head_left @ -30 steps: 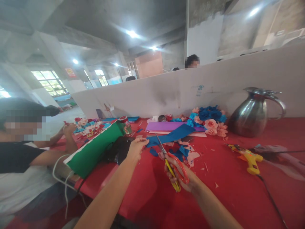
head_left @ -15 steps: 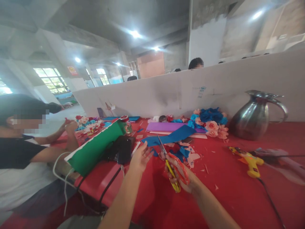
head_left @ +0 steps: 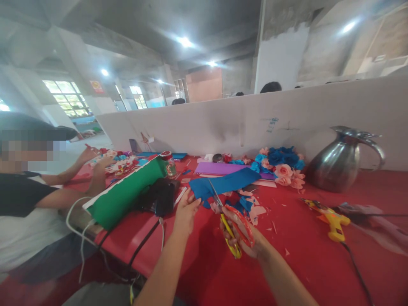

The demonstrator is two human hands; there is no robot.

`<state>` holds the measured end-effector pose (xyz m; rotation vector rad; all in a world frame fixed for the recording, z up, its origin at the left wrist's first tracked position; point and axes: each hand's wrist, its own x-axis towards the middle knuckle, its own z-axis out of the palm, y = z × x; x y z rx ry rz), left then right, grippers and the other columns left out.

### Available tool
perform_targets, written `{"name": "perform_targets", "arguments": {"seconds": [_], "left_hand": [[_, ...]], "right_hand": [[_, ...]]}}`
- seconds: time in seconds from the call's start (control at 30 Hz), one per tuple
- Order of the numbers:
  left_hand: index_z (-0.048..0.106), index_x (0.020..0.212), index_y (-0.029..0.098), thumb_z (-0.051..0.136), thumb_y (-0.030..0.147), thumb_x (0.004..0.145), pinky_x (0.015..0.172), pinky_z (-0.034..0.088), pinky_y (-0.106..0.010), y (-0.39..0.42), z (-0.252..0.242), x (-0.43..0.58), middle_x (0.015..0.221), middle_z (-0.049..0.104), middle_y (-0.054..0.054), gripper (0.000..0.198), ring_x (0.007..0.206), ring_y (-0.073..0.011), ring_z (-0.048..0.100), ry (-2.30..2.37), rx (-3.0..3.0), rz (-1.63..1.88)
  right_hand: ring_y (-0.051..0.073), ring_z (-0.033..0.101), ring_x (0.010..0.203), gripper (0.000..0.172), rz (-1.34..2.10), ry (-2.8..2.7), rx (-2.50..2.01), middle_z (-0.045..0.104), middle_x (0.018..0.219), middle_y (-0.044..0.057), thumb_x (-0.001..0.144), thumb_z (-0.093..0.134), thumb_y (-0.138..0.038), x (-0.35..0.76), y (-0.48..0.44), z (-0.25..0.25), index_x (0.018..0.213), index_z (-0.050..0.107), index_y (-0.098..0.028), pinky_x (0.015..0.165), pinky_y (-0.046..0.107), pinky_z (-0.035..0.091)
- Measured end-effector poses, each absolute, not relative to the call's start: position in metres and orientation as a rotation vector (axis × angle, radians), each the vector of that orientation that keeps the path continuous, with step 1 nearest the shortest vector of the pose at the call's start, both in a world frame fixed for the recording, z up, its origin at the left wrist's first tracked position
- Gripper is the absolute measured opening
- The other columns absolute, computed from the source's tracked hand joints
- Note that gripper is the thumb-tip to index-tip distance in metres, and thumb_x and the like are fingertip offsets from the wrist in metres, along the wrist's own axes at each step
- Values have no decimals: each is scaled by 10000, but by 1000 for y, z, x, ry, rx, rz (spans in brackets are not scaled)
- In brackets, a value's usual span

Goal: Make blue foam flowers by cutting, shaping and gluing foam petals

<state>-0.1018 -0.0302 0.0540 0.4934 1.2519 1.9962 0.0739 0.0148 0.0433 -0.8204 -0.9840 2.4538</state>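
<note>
My right hand (head_left: 257,243) is wrapped round the handles of a pair of scissors (head_left: 217,197) with orange and yellow grips. Their blades point up and away, over the left part of a blue crepe paper strip (head_left: 234,182). At the strip's near left corner, my left hand (head_left: 186,212) has its fingertips and thumb closed on the paper's edge. Beneath the strip's right part lies a purple paper stack (head_left: 212,168). Blue and pink paper scraps (head_left: 256,211) are scattered just beyond the scissors.
A yellow glue gun (head_left: 336,223) and a steel jug (head_left: 334,163) stand right. Paper flowers (head_left: 282,159) sit by the partition (head_left: 178,127). Left are a green paper-covered box (head_left: 127,197), a black phone (head_left: 164,202), a red-lidded jar (head_left: 170,165), cables and a co-worker.
My left fingers have closed on the blue strip's near edge, and its left end now lies spread wider. The scissors stay nearly in place. The co-worker's hands have moved apart.
</note>
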Motion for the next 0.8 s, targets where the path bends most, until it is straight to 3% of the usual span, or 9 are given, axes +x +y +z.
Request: {"name": "perform_targets", "arguments": {"seconds": [0.23, 0.5, 0.8], "left_hand": [[542, 1300, 215, 794, 105, 498, 781, 504, -272, -34, 51, -102, 897, 717, -34, 848, 783, -147, 659, 1242, 486, 2010], [543, 1305, 210, 778, 81, 500, 759, 501, -276, -34, 52, -101, 878, 727, -43, 849, 751, -148, 656, 1241, 441, 2046], [590, 1239, 176, 759, 59, 497, 761, 491, -275, -34, 55, -96, 875, 730, -51, 770, 724, -138, 641, 1231, 429, 2041]], "right_hand": [[54, 466, 452, 473, 2492, -995, -793, 580, 620, -29, 688, 728, -529, 75, 17, 42, 981, 567, -194, 365, 129, 239], [50, 479, 466, 418, 2461, -1084, -824, 585, 635, -20, 729, 691, -533, 75, 16, 41, 904, 550, -181, 380, 131, 280], [40, 456, 428, 429, 2423, -1105, -824, 560, 612, -42, 735, 684, -526, 75, 11, 44, 956, 521, -196, 359, 118, 250]]}}
